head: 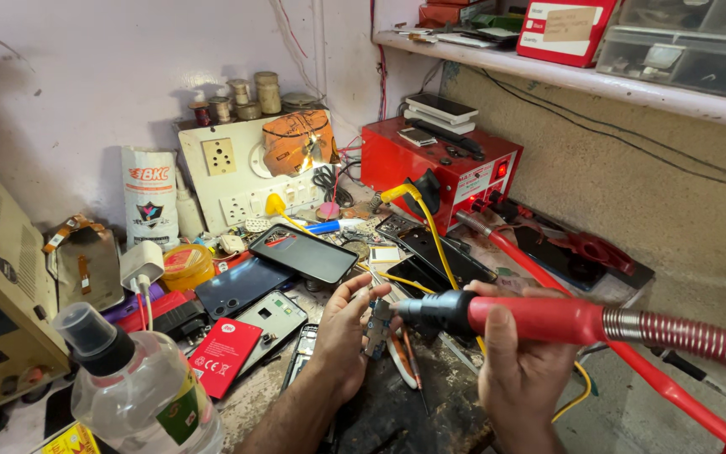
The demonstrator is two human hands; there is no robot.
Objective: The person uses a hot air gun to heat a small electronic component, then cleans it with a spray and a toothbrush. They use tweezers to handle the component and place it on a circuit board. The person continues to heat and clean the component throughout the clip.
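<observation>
You're mid-heating: left hand (344, 329) fingers pinch the small circuit board (377, 328) above the surface, right hand (518, 357) wrapped around the hot-air handle (497, 315), nozzle right beside it. Keep both steady, I'd say.

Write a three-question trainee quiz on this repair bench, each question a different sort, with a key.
1. True or false: the right hand grips the red hot-air tool by its handle.
2. What does the left hand hold at the tool's nozzle?
A. a small circuit board
B. the spray bottle
C. the red battery
3. Fill in: the tool's ribbed hose runs off toward the ____ edge of the view.

Key: 1 true; 2 A; 3 right.
</observation>
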